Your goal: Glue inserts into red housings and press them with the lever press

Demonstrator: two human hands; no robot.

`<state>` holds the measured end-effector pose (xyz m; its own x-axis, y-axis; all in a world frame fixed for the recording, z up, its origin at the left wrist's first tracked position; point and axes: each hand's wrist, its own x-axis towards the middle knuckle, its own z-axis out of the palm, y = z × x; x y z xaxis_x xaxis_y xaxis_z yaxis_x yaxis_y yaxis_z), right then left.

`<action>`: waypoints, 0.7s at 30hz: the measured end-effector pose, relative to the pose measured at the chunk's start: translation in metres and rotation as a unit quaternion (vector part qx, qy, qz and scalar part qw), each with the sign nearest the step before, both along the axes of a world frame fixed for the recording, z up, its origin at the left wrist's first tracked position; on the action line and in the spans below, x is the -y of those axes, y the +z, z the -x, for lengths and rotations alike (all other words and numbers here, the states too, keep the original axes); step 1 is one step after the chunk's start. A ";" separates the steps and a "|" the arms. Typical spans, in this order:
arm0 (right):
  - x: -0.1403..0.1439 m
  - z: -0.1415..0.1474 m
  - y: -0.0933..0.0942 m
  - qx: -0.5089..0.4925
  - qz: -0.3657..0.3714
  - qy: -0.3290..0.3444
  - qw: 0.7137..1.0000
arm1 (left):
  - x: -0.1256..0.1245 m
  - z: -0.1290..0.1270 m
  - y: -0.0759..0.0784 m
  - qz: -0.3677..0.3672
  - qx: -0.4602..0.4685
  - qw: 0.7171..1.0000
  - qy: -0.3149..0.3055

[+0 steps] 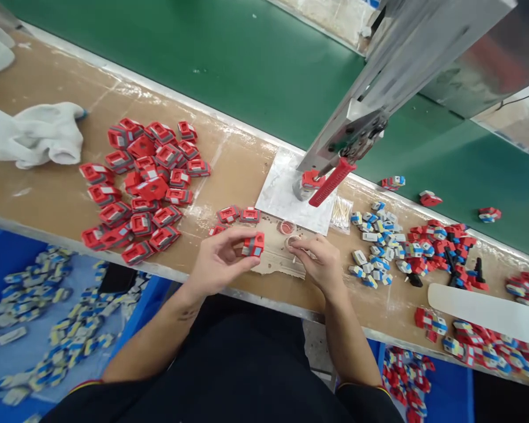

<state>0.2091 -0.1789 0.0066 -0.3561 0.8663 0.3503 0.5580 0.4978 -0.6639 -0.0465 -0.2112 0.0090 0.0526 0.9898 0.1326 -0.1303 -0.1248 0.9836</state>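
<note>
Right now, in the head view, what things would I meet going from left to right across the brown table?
White cloth, heap of red-and-grey pieces, left hand holding a red piece, right hand, heap of white-and-blue pieces, white bottle.

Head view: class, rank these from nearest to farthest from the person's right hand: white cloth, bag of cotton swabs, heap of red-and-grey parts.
1. Bag of cotton swabs: just beyond the right hand.
2. Heap of red-and-grey parts: well to the left.
3. White cloth: farthest left.
</note>
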 end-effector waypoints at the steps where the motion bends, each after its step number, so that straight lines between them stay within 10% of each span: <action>1: 0.000 -0.001 0.000 0.007 -0.004 -0.003 1.000 | 0.006 -0.003 -0.003 0.002 -0.002 1.000 0.009; 7: -0.002 -0.004 0.005 0.011 -0.043 0.005 0.999 | 0.017 -0.010 -0.012 -0.017 -0.042 0.998 0.039; 15: 0.033 0.022 0.031 -0.312 -0.073 -0.134 0.938 | 0.015 -0.018 -0.004 -0.057 -0.120 0.991 -0.001; 21: 0.051 0.054 0.028 -0.314 -0.023 -0.097 0.944 | 0.019 -0.027 -0.007 -0.044 -0.087 0.995 -0.019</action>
